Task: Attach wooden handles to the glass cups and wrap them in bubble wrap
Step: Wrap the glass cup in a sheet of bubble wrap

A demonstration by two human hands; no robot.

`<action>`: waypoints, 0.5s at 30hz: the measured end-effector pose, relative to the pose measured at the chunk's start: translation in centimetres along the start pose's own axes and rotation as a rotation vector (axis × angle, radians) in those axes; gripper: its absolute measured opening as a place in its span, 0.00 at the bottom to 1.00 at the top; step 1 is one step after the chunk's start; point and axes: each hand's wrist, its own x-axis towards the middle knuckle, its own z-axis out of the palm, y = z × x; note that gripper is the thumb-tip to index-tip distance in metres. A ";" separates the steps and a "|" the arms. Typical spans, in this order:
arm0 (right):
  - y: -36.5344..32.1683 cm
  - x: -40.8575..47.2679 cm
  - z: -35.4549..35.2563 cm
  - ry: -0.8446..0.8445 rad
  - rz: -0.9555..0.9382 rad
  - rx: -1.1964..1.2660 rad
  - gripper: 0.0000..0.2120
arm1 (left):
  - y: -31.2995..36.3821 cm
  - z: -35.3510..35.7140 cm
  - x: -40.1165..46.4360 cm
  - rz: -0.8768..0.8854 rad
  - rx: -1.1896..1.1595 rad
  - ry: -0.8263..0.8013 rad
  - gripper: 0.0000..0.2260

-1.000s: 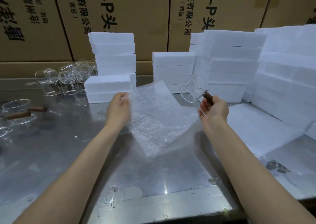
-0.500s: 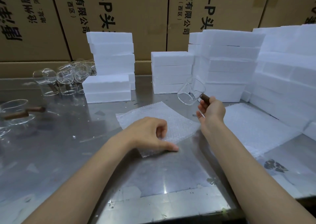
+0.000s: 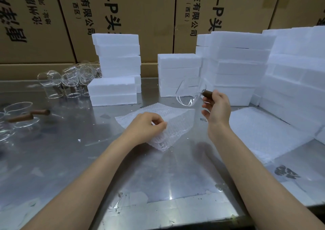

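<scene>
A sheet of bubble wrap lies on the steel table at the centre. My left hand pinches its near edge and lifts that edge off the table. My right hand grips the dark wooden handle of a clear glass cup, held tilted in the air just above the sheet's far right corner.
Bare glass cups cluster at the back left. Cups with wooden handles lie at the left edge. White foam boxes stack along the back and right. More bubble wrap lies at the right. Cardboard cartons stand behind.
My left hand laid the sheet down flat on the table, then curled and picked up its near edge. The cup in my right hand dipped slightly toward the sheet.
</scene>
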 end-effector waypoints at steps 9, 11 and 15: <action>0.4 -1.7 1.4 -0.375 -0.254 -0.289 0.10 | 0.3 -1.2 0.5 -0.160 -0.416 0.219 0.15; 0.9 -2.1 1.5 -0.438 -0.293 -0.382 0.08 | 0.4 -1.5 0.6 -0.158 -0.453 0.317 0.17; 1.6 -2.4 1.2 -0.455 -0.383 -0.503 0.06 | 0.7 -1.8 0.2 -0.019 -0.270 0.484 0.15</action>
